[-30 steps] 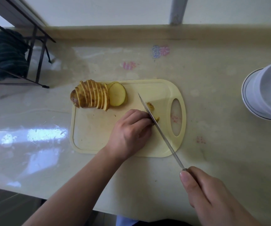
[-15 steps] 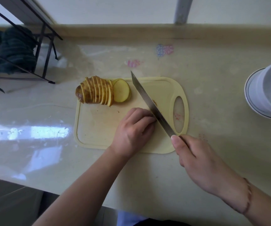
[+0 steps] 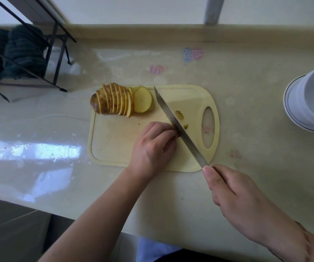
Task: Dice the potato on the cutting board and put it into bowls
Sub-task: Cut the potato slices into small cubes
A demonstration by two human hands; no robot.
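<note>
Steel knife (image 3: 179,125) blade beside left hand (image 3: 153,148) knuckles; right hand (image 3: 239,201) gripping handle.

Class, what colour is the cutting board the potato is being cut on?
Pale yellow: the cutting board shows best in the head view.

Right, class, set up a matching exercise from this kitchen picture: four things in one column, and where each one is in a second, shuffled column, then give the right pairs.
Things:
1. sliced potato
2. knife
3. white bowls
4. small cut pieces

Places:
A. on the counter, right of the cutting board
B. far left corner of the board
C. on the board, just right of the blade
D. gripped by the right hand, blade slanting across the board

Pairs: 1-B, 2-D, 3-A, 4-C
</note>
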